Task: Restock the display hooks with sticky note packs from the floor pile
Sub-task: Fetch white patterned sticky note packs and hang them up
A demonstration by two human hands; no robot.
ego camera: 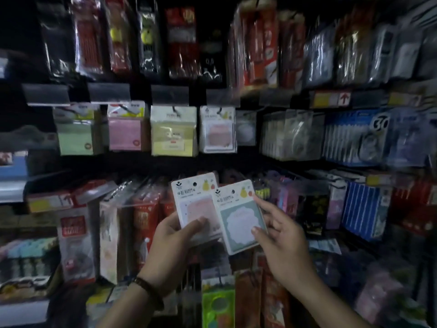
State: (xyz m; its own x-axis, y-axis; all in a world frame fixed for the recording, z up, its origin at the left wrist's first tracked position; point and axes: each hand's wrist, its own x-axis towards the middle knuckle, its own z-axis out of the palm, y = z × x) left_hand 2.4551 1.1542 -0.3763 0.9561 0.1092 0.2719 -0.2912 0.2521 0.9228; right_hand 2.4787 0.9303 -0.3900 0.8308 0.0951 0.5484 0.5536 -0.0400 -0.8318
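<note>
Left hand (173, 237) grips pink pack (195, 200); right hand (282, 235) pinches green pack (238, 217) at its 3 o'clock edge. Packs overlap, mid-frame. Likely light, stiff card, slick film: hold low, hang hole free. Matching hung pack (217, 132) at 12 o'clock, neighbours crowding close.

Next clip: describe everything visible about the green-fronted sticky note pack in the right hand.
The green-fronted sticky note pack is a rectangular card in clear wrap: white header reading "BE HAPPY" with a hang hole and fruit drawings, teal panel below with a cloud-shaped pad. It is upright, top leaning left, overlapping the pink-fronted sticky note pack in the left hand. The right hand pinches its right edge, thumb on the front.
</note>
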